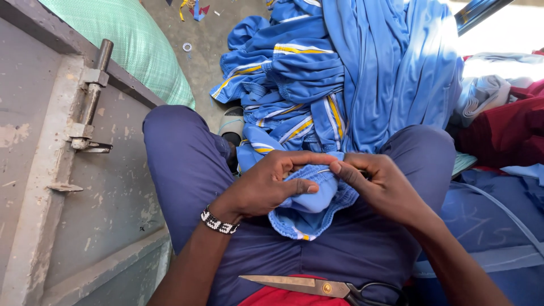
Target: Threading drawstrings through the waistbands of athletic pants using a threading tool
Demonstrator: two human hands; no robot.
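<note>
A grey metal door [68,187] with a sliding bolt [90,96] stands along the person's left, and a green woven sack [136,51] leans behind it on the concrete floor [209,39]. Ahead, a big heap of blue garments [351,73] with yellow and white stripes slumps against the person's knees, close enough to draw from without getting up. To the right lie grey and dark red cloths [504,113], kept apart from the blue pile.

The person sits with legs spread in dark blue trousers [187,164], so the lap serves as a work surface. One blue garment [311,201] is bunched there, its elastic waistband hanging toward the body. The left hand [266,184], with a black and white beaded bracelet [218,222] at the wrist, is closed around the gathered fabric, thumb pressing it flat and fingers curled over the top to keep the band taut. The right hand [385,190] pinches tight at the same edge, touching the left fingertips; a thin pale strand, perhaps thread or a needle, seems to run between them, though it is too fine to be sure.

Large scissors [317,287] rest on the lap just below the hands, blades closed, within easy reach
</note>
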